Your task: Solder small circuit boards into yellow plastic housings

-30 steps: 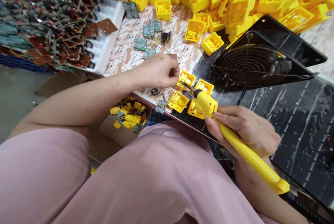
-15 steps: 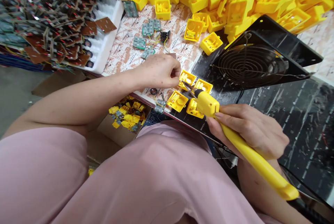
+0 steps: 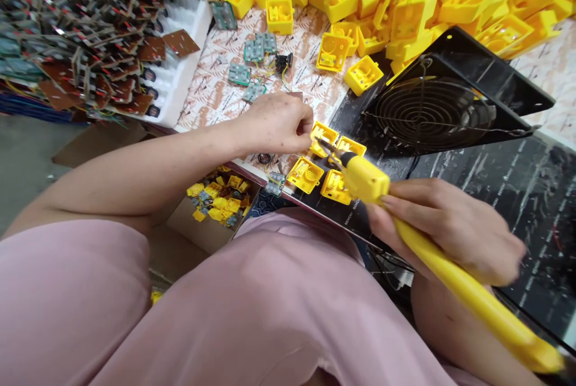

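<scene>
My right hand [image 3: 454,227] is wrapped round the yellow handle of a soldering iron [image 3: 366,177], which slants up and left. Its dark metal tip reaches the upper-left one of several small open yellow plastic cases [image 3: 305,174] grouped on the black mat. Beside that same case, my left hand [image 3: 281,123] is closed in a pinch, and whatever its fingertips hold is hidden. The right-hand case [image 3: 351,147] of the group lies partly behind the tip. Near my left wrist are a small round black part [image 3: 264,158] and a green circuit board [image 3: 275,183] at the table edge.
Brown circuit boards [image 3: 181,41] heap over a white foam tray [image 3: 180,89] at left. Many yellow cases [image 3: 414,11] pile up at the back. A black fan [image 3: 427,104] stands at right. Wired green boards [image 3: 239,73] lie beyond my left hand. Below the table, a cardboard box [image 3: 193,230] holds yellow parts.
My right hand and the soldering iron have shifted slightly right and down, drawing the tip back a little. My left hand stays almost where it was.
</scene>
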The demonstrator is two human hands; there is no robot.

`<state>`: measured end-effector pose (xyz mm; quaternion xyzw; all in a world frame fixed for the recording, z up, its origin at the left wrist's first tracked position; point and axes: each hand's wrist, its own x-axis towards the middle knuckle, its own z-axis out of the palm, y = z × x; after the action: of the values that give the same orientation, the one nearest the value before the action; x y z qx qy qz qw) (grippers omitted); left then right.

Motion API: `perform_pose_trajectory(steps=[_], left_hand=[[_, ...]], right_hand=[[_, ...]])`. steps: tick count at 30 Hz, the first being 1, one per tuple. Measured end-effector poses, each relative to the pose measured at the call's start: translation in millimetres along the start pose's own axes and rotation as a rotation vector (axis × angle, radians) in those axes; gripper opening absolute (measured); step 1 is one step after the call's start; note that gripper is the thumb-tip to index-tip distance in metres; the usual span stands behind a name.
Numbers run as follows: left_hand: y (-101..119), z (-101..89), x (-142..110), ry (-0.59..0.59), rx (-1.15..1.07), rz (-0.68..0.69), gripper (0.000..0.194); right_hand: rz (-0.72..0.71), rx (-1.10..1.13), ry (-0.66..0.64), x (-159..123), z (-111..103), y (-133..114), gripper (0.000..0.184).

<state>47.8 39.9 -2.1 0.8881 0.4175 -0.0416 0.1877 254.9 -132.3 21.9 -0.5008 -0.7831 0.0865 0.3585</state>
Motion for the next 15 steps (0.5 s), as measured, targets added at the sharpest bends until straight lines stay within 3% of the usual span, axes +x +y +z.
perform_pose_trajectory(steps=[1,3,7,9,12,15], left_hand=[[-1,0.6,0,0.006,-0.006,0.006,0.021],[-3,3.2,1,0.032,-0.024,0.023,0.019],[-10,8.8,2,0.098,-0.064,0.094,0.017],[-11,9.2,2,0.108,-0.065,0.108,0.018],[-10,6.5,1,0.088,-0.05,0.084,0.018],[-7,4.5,2,0.05,-0.034,0.055,0.019]], right_hand=[[0.07,-0.015,0.007,-2,-3,-1,0.006],[0.158,-0.038,0.017,-7,-4,2,0.015],[0.073,-0.013,0.109,-18,4,15,0.004],[0.021,-0.007,0.231,-23,9,18,0.027],[0.091,-0.077,0.341,-27,15,14,0.061],[0.169,-0.135,0.398,-30,18,8,0.066]])
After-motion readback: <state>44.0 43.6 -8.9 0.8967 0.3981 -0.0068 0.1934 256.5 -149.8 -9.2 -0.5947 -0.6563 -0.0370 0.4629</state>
